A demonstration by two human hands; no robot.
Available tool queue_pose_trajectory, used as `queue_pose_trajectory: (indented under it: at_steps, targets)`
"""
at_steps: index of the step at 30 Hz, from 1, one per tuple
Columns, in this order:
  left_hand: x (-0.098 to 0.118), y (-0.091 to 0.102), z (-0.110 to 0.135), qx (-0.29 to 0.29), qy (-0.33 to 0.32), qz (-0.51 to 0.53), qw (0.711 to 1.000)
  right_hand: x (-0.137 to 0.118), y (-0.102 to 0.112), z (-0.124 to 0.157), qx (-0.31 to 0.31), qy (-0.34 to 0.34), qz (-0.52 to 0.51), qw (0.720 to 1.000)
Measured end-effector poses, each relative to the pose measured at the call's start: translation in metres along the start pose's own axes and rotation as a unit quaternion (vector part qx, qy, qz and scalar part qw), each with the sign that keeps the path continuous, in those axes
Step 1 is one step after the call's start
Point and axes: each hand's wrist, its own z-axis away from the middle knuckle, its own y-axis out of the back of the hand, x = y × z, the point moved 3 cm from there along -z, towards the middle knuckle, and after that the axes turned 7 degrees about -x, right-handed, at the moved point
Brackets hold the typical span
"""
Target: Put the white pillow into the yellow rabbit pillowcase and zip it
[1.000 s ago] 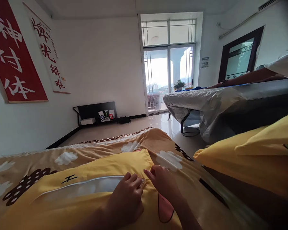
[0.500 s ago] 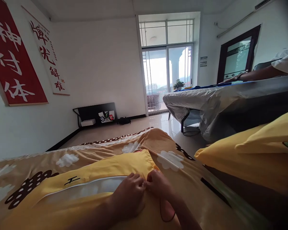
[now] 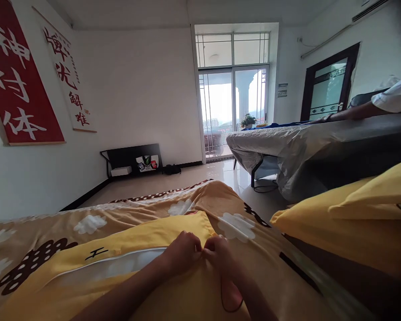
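Observation:
A yellow pillowcase (image 3: 143,234) lies in front of me on a patterned orange quilt (image 3: 96,218), its long opening showing the white pillow (image 3: 116,265) inside. My left hand (image 3: 182,252) and my right hand (image 3: 220,254) meet knuckle to knuckle at the right end of that opening. Both have their fingers curled and pinched on the pillowcase fabric there. What sits between the fingertips is too small to make out.
A second yellow pillow (image 3: 350,216) lies at the right. Beyond it stands a bed under clear plastic sheeting (image 3: 287,147), where another person's arm (image 3: 361,111) rests. Glass balcony doors (image 3: 234,111) are at the back, and a low black shelf (image 3: 133,158) stands against the left wall.
My right hand has moved left and closed against my left hand. My left hand has slid a little further from me along the opening. The other person's arm has shifted on the far bed.

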Motion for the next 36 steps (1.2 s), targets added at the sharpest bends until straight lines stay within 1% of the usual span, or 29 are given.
queue_pose_trajectory:
  at_steps: [3, 5, 12, 15, 18, 23, 25, 28, 31, 34, 36]
  targets:
    - [0.003, 0.005, -0.002, -0.033, 0.0, -0.011, 0.999, 0.0, 0.0, 0.001, 0.006, -0.004, 0.011, 1.0]
    - [0.005, 0.007, -0.006, -0.044, 0.008, -0.02, 0.999, 0.0, 0.0, 0.001, 0.004, -0.011, 0.016, 1.0]
    - [0.007, 0.005, -0.019, -0.045, 0.036, -0.059, 0.997, -0.006, 0.003, 0.004, -0.014, -0.028, 0.051, 0.998]
    - [0.009, 0.005, -0.018, -0.048, 0.046, -0.07, 0.995, -0.007, 0.005, 0.006, -0.011, -0.032, 0.062, 0.998]
    - [0.012, 0.006, -0.017, -0.056, 0.048, -0.078, 0.994, -0.006, 0.004, 0.005, -0.007, -0.02, 0.059, 0.998]
    - [0.014, 0.006, -0.016, -0.081, 0.041, -0.093, 0.991, 0.0, -0.001, 0.001, -0.032, -0.013, 0.033, 0.999]
    - [0.013, 0.005, -0.015, -0.088, 0.043, -0.101, 0.99, 0.003, -0.003, -0.002, -0.041, -0.015, 0.039, 0.998]
    - [0.011, 0.002, -0.013, -0.093, 0.053, -0.111, 0.988, 0.009, -0.003, -0.004, -0.038, -0.012, 0.055, 0.998]
    - [0.009, -0.001, -0.01, -0.088, 0.066, -0.119, 0.987, 0.009, 0.005, -0.001, -0.03, 0.018, 0.053, 0.998]
    - [0.009, 0.0, -0.007, -0.072, 0.071, -0.126, 0.987, 0.003, 0.015, 0.006, -0.059, 0.073, 0.06, 0.994]
    - [0.011, 0.002, -0.006, -0.064, 0.071, -0.131, 0.987, -0.001, 0.017, 0.009, -0.071, 0.1, 0.072, 0.99]
